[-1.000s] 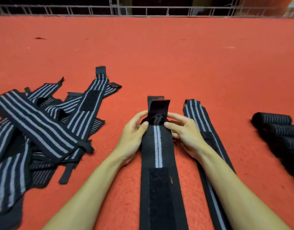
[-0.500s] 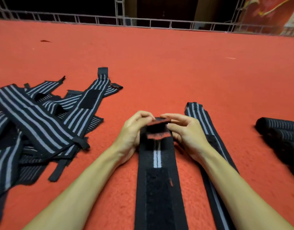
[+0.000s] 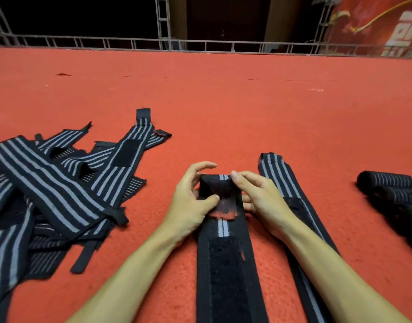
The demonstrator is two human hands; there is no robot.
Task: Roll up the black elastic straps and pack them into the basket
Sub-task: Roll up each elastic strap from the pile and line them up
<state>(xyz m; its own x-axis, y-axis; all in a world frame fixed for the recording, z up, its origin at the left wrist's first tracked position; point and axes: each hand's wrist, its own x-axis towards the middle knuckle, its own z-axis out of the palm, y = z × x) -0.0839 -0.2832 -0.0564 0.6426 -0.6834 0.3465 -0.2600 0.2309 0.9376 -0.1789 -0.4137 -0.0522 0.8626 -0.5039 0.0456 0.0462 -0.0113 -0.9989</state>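
On the red carpet (image 3: pixel 223 101), lower centre, the left hand (image 3: pixel 191 201) and right hand (image 3: pixel 258 197) pinch the folded end of the strap (image 3: pixel 223 264), which its elastic may spring open or skew if a thumb slackens.

Centre strap (image 3: pixel 224 264): black, two grey stripes, long fuzzy patch, flat lengthwise, far end folded over into a small roll, pinched by left hand (image 3: pixel 188 203) and right hand (image 3: pixel 260 197). Just right of centre strap: second strap (image 3: pixel 277 169), flat, parallel, grey-striped. Well right of it: rolled straps (image 3: pixel 386 183), side by side. Left of it: unrolled pile (image 3: pixel 60 183), criss-crossed.
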